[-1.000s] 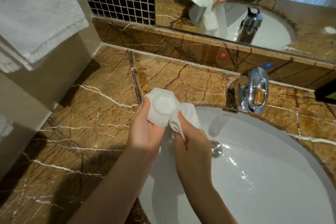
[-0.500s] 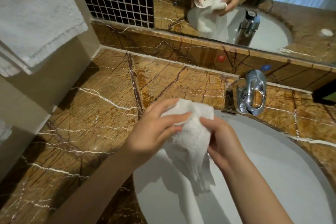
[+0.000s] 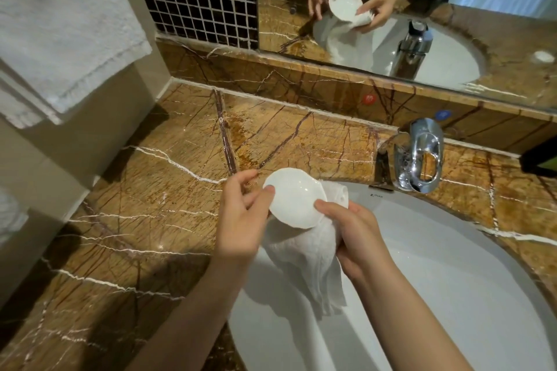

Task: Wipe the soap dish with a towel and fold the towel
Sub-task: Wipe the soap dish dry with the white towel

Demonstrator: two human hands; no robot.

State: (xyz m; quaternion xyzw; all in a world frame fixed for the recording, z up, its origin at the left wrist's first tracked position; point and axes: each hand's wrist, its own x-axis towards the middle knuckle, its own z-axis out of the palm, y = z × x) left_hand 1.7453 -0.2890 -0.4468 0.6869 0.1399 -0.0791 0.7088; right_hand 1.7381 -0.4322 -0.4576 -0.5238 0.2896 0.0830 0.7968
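Note:
A small white soap dish point(image 3: 294, 197) is held over the left rim of the sink, its hollow side facing up toward me. My left hand point(image 3: 241, 214) pinches the dish's left edge with thumb and fingers. My right hand point(image 3: 354, 235) grips a white towel point(image 3: 307, 262) bunched under and behind the dish, with its thumb on the dish's right rim. The towel's loose end hangs down into the basin.
A white oval sink point(image 3: 437, 295) is set in a brown marble counter point(image 3: 144, 220). A chrome faucet point(image 3: 419, 156) stands behind the basin. A mirror point(image 3: 391, 9) above reflects my hands. White towels point(image 3: 54, 27) hang at the upper left.
The towel covered the dish half a second ago; now the dish is uncovered and turned hollow side up, with the towel shifted beneath it. One second ago its underside faced me.

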